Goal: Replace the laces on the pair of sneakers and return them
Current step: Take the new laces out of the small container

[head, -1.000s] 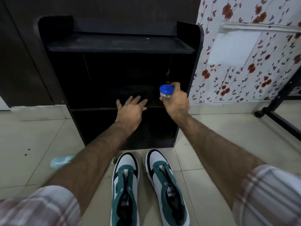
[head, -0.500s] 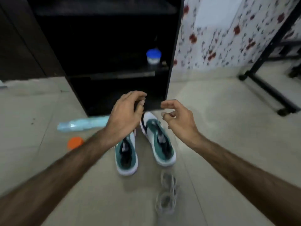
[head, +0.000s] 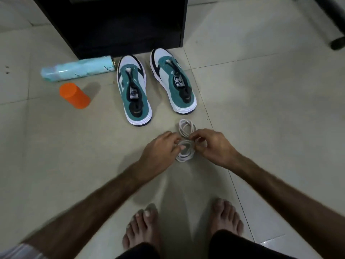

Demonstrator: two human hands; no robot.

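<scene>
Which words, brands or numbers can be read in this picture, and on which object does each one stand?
"PUMA", upside down from this view: white tongue label of the left green-and-white sneaker.
"PUMA", also upside down: white tongue label of the right green-and-white sneaker.
Dark marks on the pale blue spray can lying on the floor: too blurred to read.
Orange plastic cap and coiled white laces: no text visible.

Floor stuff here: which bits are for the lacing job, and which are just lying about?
For the job:
- left sneaker
- right sneaker
- coiled white laces, in the grip of left hand and right hand

Lying about:
- orange cup
- pale blue can
- black shelf unit
</scene>
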